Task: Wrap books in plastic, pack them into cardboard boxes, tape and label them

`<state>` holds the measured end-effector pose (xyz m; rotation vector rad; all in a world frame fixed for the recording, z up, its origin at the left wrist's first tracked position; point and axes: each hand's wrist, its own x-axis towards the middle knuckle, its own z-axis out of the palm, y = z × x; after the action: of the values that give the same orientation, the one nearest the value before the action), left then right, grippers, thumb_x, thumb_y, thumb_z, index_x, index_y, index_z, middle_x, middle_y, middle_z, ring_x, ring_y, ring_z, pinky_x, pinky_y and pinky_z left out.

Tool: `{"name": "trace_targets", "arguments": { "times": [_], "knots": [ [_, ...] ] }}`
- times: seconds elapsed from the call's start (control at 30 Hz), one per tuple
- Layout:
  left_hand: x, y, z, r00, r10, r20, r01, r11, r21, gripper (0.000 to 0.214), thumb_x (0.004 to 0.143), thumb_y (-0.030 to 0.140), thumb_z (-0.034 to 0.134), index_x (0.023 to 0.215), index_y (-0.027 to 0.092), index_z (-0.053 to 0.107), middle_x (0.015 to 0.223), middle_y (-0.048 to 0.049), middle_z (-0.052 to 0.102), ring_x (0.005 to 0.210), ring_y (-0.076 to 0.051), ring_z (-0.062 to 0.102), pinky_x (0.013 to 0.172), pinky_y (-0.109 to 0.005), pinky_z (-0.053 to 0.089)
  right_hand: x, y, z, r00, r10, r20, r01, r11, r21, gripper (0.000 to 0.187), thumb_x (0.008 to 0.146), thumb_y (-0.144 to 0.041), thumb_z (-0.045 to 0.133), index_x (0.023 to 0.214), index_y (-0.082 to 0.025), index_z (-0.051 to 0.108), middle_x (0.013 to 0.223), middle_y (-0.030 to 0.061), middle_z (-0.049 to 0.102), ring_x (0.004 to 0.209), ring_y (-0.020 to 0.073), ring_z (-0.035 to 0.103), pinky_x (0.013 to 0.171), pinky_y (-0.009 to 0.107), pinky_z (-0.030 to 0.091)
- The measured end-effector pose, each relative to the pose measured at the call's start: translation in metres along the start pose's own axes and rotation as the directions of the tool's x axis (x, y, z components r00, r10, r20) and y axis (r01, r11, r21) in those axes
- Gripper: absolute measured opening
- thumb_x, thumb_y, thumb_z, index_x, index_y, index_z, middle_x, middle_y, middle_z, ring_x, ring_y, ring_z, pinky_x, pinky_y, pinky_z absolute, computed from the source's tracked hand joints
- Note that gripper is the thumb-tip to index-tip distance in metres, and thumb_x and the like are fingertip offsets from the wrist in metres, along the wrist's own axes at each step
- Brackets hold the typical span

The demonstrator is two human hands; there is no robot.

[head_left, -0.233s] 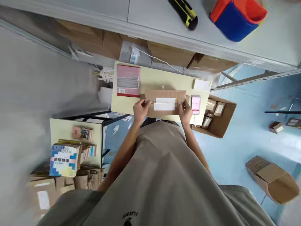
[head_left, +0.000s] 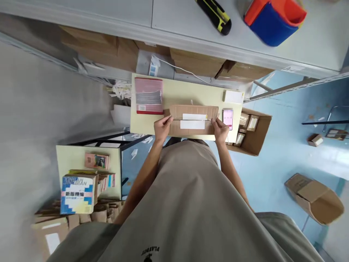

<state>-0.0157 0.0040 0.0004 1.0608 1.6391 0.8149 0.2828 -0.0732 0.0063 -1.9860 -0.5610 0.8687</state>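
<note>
A flat brown cardboard box (head_left: 174, 128) lies on the cream table (head_left: 178, 87) in front of my body. Two flaps meet along a seam across its middle, and a white label strip (head_left: 192, 124) shows on each side of that seam. At the left end of the seam, the thumb and fingers of my left hand (head_left: 161, 129) pinch the cardboard. My right hand (head_left: 220, 131) pinches it at the right end, close to a phone (head_left: 227, 119) with a pink screen. Whatever is inside the box is hidden.
A pink-and-red book (head_left: 148, 95) lies at the table's left, a white box (head_left: 233, 97) at its far right. Beside the table stands an open carton (head_left: 255, 136) holding small parcels. A grey shelf with a utility knife (head_left: 215, 16) is beyond. Books (head_left: 77, 194) sit lower left.
My right hand has turned and slid slightly outward, its fingers now drawn together at the box's right end. My left hand stays at the left end. The whole view has shifted slightly.
</note>
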Motion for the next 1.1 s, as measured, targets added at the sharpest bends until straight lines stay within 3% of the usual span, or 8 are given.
{"name": "trace_targets", "arguments": {
  "times": [0.17,0.27,0.43,0.57,0.67,0.8,0.9,1.1],
  "knots": [
    [0.009,0.03,-0.032,0.987,0.159,0.0,-0.159,0.987,0.007,0.044,0.097,0.052,0.088,0.124,0.018,0.094,0.12,-0.0102,0.092,0.106,-0.027,0.085,0.102,-0.038,0.068,-0.019,-0.017,-0.013,0.991,-0.115,-0.064,0.122,0.985,0.119,0.059,0.088,-0.064,0.095,0.125,-0.018,0.094,0.127,0.0127,0.092,0.132,0.0381,0.086,0.127,0.062,0.065],
    [0.015,0.03,-0.044,0.98,0.196,0.044,-0.196,0.98,0.01,0.045,0.097,0.05,0.087,0.128,0.018,0.093,0.121,-0.0096,0.092,0.103,-0.025,0.085,0.1,-0.035,0.068,-0.025,-0.017,-0.014,0.985,-0.172,-0.016,0.173,0.978,0.117,0.048,0.089,-0.06,0.095,0.12,-0.023,0.094,0.131,0.0101,0.092,0.135,0.0359,0.083,0.129,0.06,0.063],
    [0.016,-0.022,-0.037,0.995,0.004,0.098,-0.007,1.0,0.028,0.031,0.09,0.035,0.083,0.112,0.017,0.093,0.11,-0.0073,0.092,0.102,-0.027,0.085,0.102,-0.039,0.07,-0.025,0.021,0.0,0.995,-0.065,0.082,0.064,0.998,0.014,0.039,0.083,-0.056,0.086,0.099,-0.021,0.086,0.124,0.0149,0.091,0.123,0.0347,0.084,0.115,0.052,0.069],
    [0.025,-0.064,-0.034,0.961,-0.204,0.185,0.203,0.979,0.026,0.02,0.085,0.034,0.08,0.094,0.018,0.088,0.096,-0.0066,0.09,0.096,-0.028,0.085,0.103,-0.048,0.073,-0.016,0.049,0.001,0.969,0.126,0.21,-0.083,0.976,-0.202,0.027,0.076,-0.047,0.084,0.08,-0.022,0.076,0.086,0.0109,0.085,0.1,0.0353,0.083,0.104,0.053,0.069],
    [0.054,-0.071,-0.037,0.97,-0.174,0.172,0.166,0.984,0.056,0.016,0.087,0.033,0.079,0.092,0.02,0.087,0.105,-0.0109,0.091,0.106,-0.031,0.085,0.112,-0.051,0.07,0.006,0.05,-0.004,0.972,0.128,0.198,-0.092,0.979,-0.182,0.03,0.079,-0.051,0.082,0.087,-0.023,0.077,0.092,0.0113,0.086,0.106,0.0347,0.082,0.107,0.054,0.069],
    [0.107,-0.053,-0.024,0.986,-0.024,0.168,0.028,0.999,-0.022,0.033,0.094,0.04,0.082,0.121,0.022,0.087,0.141,-0.0155,0.087,0.134,-0.032,0.081,0.124,-0.052,0.063,0.05,0.037,0.003,0.989,0.04,0.139,-0.046,0.998,0.043,0.052,0.086,-0.07,0.079,0.11,-0.024,0.078,0.126,0.0161,0.086,0.125,0.0309,0.081,0.119,0.054,0.067],
    [0.129,-0.032,-0.004,0.982,-0.018,0.191,0.036,0.995,-0.093,0.041,0.1,0.052,0.082,0.128,0.022,0.084,0.144,-0.017,0.085,0.139,-0.032,0.08,0.122,-0.05,0.064,0.069,0.023,0.017,0.978,0.046,0.203,-0.072,0.99,0.122,0.068,0.08,-0.078,0.085,0.119,-0.023,0.078,0.13,0.0155,0.084,0.13,0.031,0.081,0.122,0.054,0.066],
    [0.105,0.014,-0.007,0.968,0.18,0.175,-0.171,0.983,-0.069,0.07,0.102,0.087,0.072,0.12,0.02,0.082,0.126,-0.0151,0.087,0.129,-0.033,0.082,0.114,-0.043,0.065,0.056,-0.011,0.01,0.972,-0.105,0.209,0.079,0.989,0.129,0.082,0.091,-0.086,0.081,0.142,-0.023,0.078,0.152,0.0158,0.079,0.145,0.0346,0.075,0.126,0.054,0.064]
  ]
}}
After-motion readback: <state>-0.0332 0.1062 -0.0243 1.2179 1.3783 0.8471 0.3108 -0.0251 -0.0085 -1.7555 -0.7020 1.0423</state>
